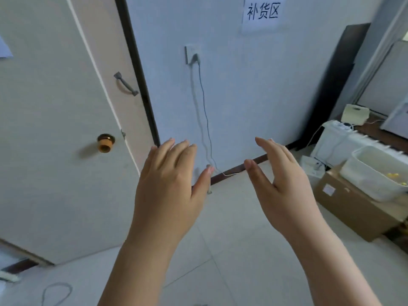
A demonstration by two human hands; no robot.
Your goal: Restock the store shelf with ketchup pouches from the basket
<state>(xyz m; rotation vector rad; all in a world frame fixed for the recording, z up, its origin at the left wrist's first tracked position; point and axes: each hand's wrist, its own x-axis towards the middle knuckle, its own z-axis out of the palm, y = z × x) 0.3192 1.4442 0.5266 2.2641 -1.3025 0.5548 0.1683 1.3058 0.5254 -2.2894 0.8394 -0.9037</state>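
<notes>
My left hand (pixel 170 184) and my right hand (pixel 280 182) are both raised in front of me at the middle of the view, fingers spread, holding nothing. A white plastic basket (pixel 362 175) sits at the right edge on a cardboard box (pixel 353 208). Small yellow items (pixel 395 176) show inside the basket; I cannot tell what they are. No store shelf is in view. Both hands are well left of the basket and apart from it.
A pale door (pixel 55 129) with a brass knob (pixel 106 142) fills the left. A white wall (pixel 254 89) ahead carries a paper sign (pixel 262 14) and a socket (pixel 193 55) with hanging cables. A white appliance (pixel 331 142) stands behind the box. Pale floor tiles (pixel 231 250) lie below.
</notes>
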